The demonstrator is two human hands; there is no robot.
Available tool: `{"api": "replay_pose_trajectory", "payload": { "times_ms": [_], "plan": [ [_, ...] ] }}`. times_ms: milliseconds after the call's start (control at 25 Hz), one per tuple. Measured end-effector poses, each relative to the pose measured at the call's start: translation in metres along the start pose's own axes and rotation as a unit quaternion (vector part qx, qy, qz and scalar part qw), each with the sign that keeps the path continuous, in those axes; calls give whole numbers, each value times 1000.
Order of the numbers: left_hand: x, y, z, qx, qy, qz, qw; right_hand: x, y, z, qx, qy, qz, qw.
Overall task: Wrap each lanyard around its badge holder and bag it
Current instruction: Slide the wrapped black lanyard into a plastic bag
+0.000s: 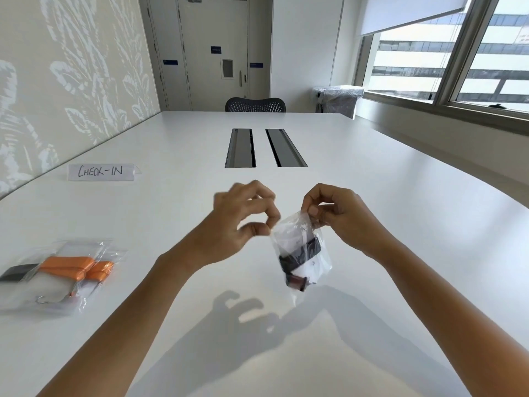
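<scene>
A white table (372, 196) fills the view. Near its left edge lie clear bags (71, 270) holding orange lanyards. The right hand (340, 216) pinches the top of a hanging bag (297, 233), which holds a badge holder (306, 269) wrapped in a black lanyard (300, 252). The blurred left hand (243, 219) pinches beside the hanging bag's top; I cannot tell whether it grips it.

Raised, left grip (243, 216) and right grip (337, 216) both pinching.
</scene>
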State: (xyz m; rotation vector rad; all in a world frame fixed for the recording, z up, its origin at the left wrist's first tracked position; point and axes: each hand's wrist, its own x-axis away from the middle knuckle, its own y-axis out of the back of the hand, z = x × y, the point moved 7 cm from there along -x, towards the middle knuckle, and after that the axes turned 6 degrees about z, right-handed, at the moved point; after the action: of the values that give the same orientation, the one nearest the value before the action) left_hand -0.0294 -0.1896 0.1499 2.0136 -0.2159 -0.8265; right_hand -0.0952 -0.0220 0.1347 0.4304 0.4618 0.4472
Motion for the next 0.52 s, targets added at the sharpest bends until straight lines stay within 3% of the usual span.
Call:
{"api": "replay_pose_trajectory", "payload": {
  "times_ms": [80, 160, 320, 520],
  "plan": [
    [0, 10, 5, -158, 8, -81, 984, 0, 4, 2, 9, 7, -14, 1000],
    [2, 16, 11, -195, 25, -127, 972, 2, 3, 6, 25, 22, -20, 999],
    [3, 17, 24, 17, 73, -143, 987, 5, 5, 13, 35, 42, -70, 996],
    [8, 2, 42, 229, 198, -155, 940, 8, 5, 18, 45, 41, -88, 994]
  ]
}}
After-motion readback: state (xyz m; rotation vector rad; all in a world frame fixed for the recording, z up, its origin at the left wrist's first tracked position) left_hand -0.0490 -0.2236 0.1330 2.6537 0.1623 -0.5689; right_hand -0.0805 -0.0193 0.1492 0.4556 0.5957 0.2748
